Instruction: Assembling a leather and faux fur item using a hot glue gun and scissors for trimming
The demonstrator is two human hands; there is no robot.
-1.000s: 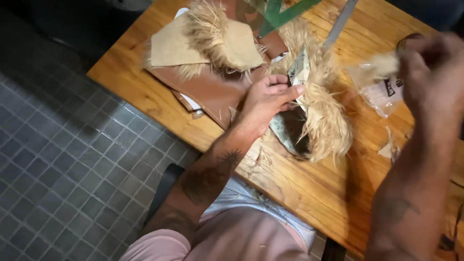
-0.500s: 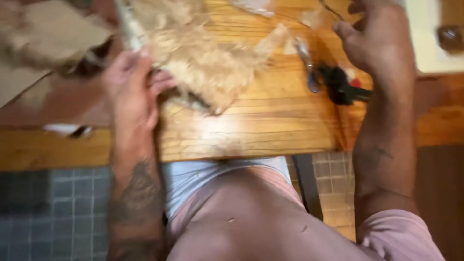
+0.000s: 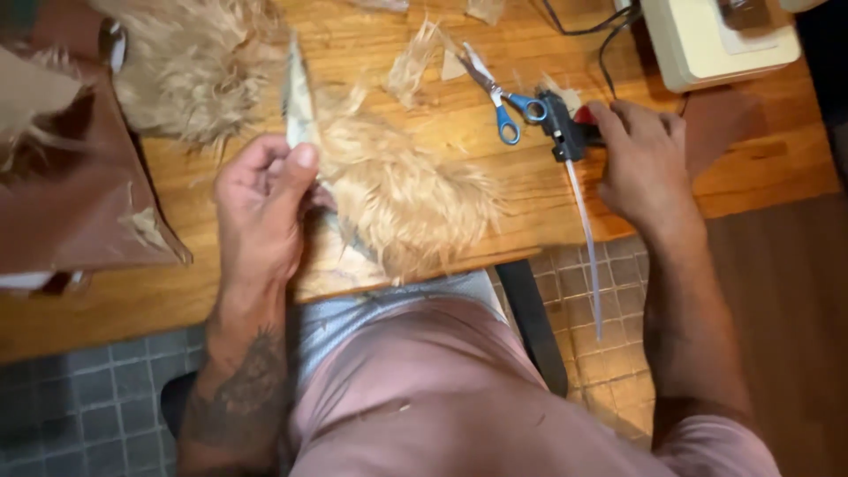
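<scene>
Left hand [image 3: 261,208] pinches fur piece [image 3: 397,190] at counter [image 3: 495,177] front edge | right hand [image 3: 640,163] closing on glue gun [image 3: 565,132] beside scissors [image 3: 499,93] | advice: keep backing edge lifted, fingers off nozzle.

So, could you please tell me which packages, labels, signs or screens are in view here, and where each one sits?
No package, label, sign or screen shows clearly.
Nearest candidate: a cream boxy machine at the wooden table's far right corner, with a dark panel on top; whether that is a screen cannot be told.
</scene>
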